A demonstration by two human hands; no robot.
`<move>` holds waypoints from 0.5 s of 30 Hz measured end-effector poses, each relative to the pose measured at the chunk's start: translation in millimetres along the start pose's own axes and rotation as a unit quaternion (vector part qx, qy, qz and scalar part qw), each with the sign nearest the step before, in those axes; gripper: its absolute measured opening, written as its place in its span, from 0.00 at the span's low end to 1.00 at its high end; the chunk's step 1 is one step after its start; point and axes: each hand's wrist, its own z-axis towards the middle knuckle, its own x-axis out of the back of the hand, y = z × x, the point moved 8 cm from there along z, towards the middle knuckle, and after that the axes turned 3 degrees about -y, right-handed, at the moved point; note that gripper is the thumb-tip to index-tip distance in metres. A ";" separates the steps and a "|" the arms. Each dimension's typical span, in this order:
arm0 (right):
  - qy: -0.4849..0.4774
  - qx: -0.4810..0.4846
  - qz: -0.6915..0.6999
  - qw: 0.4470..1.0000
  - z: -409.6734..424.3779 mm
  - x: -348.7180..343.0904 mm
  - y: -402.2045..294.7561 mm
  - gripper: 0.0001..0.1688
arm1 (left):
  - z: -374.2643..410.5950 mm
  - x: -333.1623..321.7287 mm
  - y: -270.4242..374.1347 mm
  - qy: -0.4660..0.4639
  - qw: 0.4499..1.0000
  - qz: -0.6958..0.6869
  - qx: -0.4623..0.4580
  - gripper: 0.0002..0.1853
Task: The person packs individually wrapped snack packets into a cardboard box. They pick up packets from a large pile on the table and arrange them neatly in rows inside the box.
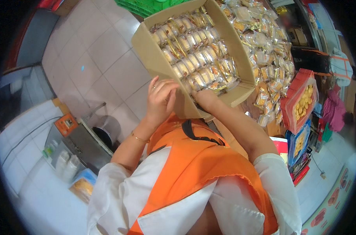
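Note:
In front of me a brown cardboard box holds rows of small clear-wrapped pastries, most of them standing on edge. My right hand reaches over the near side into the box's near corner. Its fingers are hidden down there, so whatever they touch or hold does not show. Just outside the near left wall hovers my left hand, wearing a ring, its fingers loosely bent and apart, with nothing seen in it. The fingertips come close to the box's edge; contact cannot be made out.
Many loose wrapped pastries cover the table right of the box. A red tray and a blue tray of pastries sit nearer. A green crate stands beyond. On the left are a metal pot and tiled floor.

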 end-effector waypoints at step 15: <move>0.458 -0.191 0.373 0.784 -188.0 64.5 50.0 0.11 | 22.8 -39.6 26.0 -0.160 0.985 -0.003 -0.063 0.08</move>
